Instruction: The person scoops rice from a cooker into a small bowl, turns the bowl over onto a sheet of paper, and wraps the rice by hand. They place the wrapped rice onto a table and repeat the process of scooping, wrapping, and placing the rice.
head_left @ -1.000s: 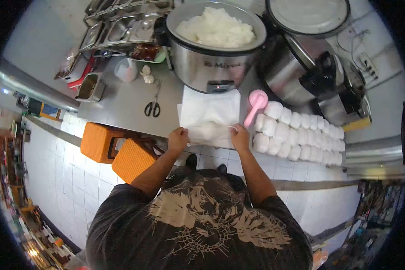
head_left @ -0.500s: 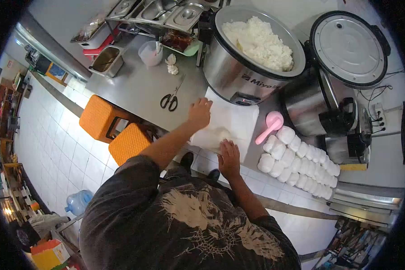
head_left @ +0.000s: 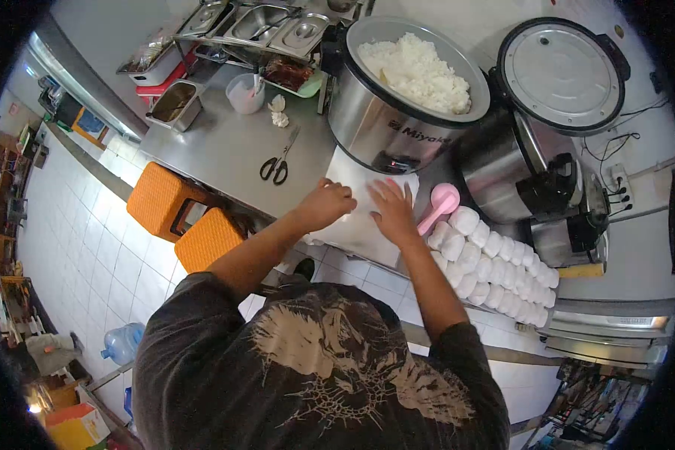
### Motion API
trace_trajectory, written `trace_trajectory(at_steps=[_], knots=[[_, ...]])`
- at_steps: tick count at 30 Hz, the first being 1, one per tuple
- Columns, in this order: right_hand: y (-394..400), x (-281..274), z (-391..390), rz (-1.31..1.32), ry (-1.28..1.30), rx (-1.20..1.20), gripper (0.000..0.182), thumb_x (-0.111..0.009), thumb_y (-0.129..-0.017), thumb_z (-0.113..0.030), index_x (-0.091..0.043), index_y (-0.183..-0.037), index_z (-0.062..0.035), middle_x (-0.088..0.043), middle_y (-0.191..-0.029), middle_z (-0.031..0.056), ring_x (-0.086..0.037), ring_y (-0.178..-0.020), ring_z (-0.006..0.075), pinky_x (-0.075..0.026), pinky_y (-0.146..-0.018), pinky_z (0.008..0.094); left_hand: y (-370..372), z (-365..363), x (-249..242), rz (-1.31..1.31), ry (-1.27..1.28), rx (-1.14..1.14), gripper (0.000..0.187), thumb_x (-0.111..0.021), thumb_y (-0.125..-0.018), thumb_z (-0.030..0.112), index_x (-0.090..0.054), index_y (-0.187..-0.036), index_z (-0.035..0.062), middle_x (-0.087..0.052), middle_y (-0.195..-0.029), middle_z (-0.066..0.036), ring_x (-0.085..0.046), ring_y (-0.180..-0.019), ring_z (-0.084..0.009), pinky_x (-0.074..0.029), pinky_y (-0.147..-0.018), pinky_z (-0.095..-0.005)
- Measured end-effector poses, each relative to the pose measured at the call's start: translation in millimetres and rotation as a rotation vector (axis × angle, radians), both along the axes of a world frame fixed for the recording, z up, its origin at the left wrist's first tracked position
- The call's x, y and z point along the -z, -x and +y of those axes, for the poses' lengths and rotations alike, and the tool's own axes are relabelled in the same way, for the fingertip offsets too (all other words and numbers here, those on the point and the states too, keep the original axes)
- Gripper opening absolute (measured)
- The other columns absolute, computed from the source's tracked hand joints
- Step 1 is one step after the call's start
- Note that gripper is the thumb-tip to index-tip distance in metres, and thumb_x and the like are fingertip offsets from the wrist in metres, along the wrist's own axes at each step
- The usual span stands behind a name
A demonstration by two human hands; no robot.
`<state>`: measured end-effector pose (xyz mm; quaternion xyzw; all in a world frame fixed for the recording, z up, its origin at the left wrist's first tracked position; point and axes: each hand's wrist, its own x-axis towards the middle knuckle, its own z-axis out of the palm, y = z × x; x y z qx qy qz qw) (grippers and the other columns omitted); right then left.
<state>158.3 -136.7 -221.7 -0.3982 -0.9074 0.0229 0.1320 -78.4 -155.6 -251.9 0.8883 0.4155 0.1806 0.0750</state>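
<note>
On the steel counter, white paper sheets lie in front of an open cooker full of white rice. My left hand is over the left part of the paper, its fingers bent; what lies under them, if anything, is hidden. My right hand rests on the right part, fingers spread toward the cooker. A pink scoop lies to the right, beside several rows of white wrapped bundles. Black-handled scissors lie on the left.
Behind the scissors stand a plastic cup and metal trays. A second cooker with its lid raised is at the right. Orange stools stand below the counter edge.
My right hand has moved forward from the paper's near edge, toward the cooker. My left hand has shifted slightly, its fingers now more bent. The whole view has shifted a little.
</note>
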Motion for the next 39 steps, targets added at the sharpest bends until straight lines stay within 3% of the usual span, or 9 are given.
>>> trace_trajectory(at_steps=[7,18,23,24,26,29,30,32,39], knots=[[-20.6,88.1,-50.9,0.009,0.212,-0.122,0.051,-0.053,-0.091,-0.009,-0.049,-0.141,0.0012,-0.047,-0.148,0.0191,-0.044,-0.137,0.036,-0.03,-0.118,0.0484,-47.3,-90.3,-3.1,0.329,0.126,-0.228,0.05,-0.056,-0.09,0.014,-0.052,-0.137,0.0016,-0.044,-0.148,-0.017,-0.031,-0.146,-0.0313,-0.021,-0.121,-0.0527],[-24.2,112.6,-99.1,-0.022,0.367,0.298,0.089,-0.063,-0.093,-0.039,-0.018,-0.153,0.0087,-0.016,-0.162,0.0279,-0.01,-0.151,0.0477,-0.011,-0.117,0.068,-72.9,-108.7,72.5,0.106,0.518,-0.559,0.08,-0.051,-0.09,0.014,-0.014,-0.16,0.0058,0.002,-0.167,-0.022,0.0,-0.155,-0.0386,-0.008,-0.115,-0.0717],[-32.0,81.0,-63.3,-0.054,0.372,-0.079,0.048,-0.064,-0.092,-0.03,-0.05,-0.137,-0.0354,-0.014,-0.162,0.0295,-0.004,-0.151,0.0503,-0.004,-0.117,0.069,-66.0,-77.6,92.4,0.161,0.57,-0.491,0.075,-0.057,-0.094,0.041,-0.027,-0.158,0.014,0.012,-0.165,-0.026,0.009,-0.148,-0.0557,-0.005,-0.102,-0.0852],[-40.8,85.9,-53.1,0.0,0.296,-0.243,0.045,-0.065,-0.091,-0.027,-0.063,-0.128,-0.0523,-0.016,-0.162,0.03,-0.004,-0.151,0.0499,-0.002,-0.118,0.0676,-59.1,-69.3,91.2,0.201,0.578,-0.432,0.069,-0.054,-0.094,0.046,-0.037,-0.154,0.0156,0.012,-0.165,-0.026,0.008,-0.149,-0.0535,-0.007,-0.103,-0.0842],[-68.6,129.6,-16.9,-0.158,0.29,-0.221,0.035,-0.067,-0.088,-0.023,-0.067,-0.121,-0.0133,-0.053,-0.129,0.0282,-0.025,-0.142,0.0503,-0.009,-0.12,0.062,-53.5,-40.8,72.3,0.179,0.546,-0.336,0.043,-0.058,-0.09,0.035,-0.062,-0.126,0.0126,-0.005,-0.166,-0.023,-0.001,-0.151,-0.0486,-0.016,-0.104,-0.082],[-47.4,110.7,22.6,0.0,0.329,-0.087,0.03,-0.07,-0.082,-0.018,-0.066,-0.106,-0.0005,-0.066,-0.107,0.0219,-0.056,-0.107,0.043,-0.04,-0.095,0.0495,-71.3,34.6,113.9,0.464,0.448,-0.271,0.042,-0.066,-0.085,0.03,-0.068,-0.123,0.0129,-0.066,-0.125,-0.016,-0.056,-0.126,-0.0352,-0.04,-0.099,-0.0685],[-40.3,107.9,27.1,0.09,0.334,-0.025,0.03,-0.071,-0.08,-0.016,-0.065,-0.101,0.0037,-0.071,-0.1,0.0198,-0.066,-0.095,0.0406,-0.051,-0.086,0.0453,-81.3,45.7,108.1,0.614,0.493,-0.254,0.032,-0.063,-0.086,0.017,-0.067,-0.116,0.0054,-0.067,-0.114,-0.017,-0.065,-0.109,-0.0324,-0.054,-0.086,-0.0495],[-27.4,96.2,19.0,0.326,0.316,0.064,0.023,-0.072,-0.078,-0.011,-0.064,-0.095,0.0007,-0.069,-0.092,0.0207,-0.067,-0.091,0.0387,-0.052,-0.083,0.0451,-79.3,29.9,99.4,-0.083,0.437,-0.437,0.033,-0.061,-0.088,0.015,-0.063,-0.12,0.0069,-0.068,-0.106,-0.015,-0.067,-0.1,-0.0313,-0.051,-0.085,-0.051],[-31.0,97.1,16.8,0.075,0.352,0.075,0.011,-0.068,-0.075,-0.004,-0.064,-0.085,0.0003,-0.061,-0.092,0.019,-0.06,-0.088,0.0378,-0.048,-0.079,0.0457,-79.7,1.8,93.8,0.033,0.174,-0.543,0.014,-0.063,-0.086,0.016,-0.073,-0.095,0.0117,-0.065,-0.106,-0.006,-0.062,-0.108,-0.0263,-0.048,-0.088,-0.0448]])
